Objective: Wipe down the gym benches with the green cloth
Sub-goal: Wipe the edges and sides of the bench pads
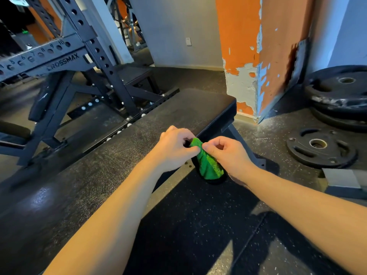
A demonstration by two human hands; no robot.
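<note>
Forearms (119, 205) are extending over the counter (99, 175). Left grip (174, 147) and right grip (228, 153) are pinching the green cloth (208, 165), which is hanging bunched between and below them, at the counter's edge.

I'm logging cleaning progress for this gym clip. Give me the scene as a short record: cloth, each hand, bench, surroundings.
cloth: green cloth, bunched, hanging from both hands at the bench's right edge
left: left hand pinches the cloth's top
right: right hand pinches the top from the other side
bench: black padded bench, cloth not spread on it
surroundings: weight plates on the floor at right; power rack at left; orange pillar beyond
</note>
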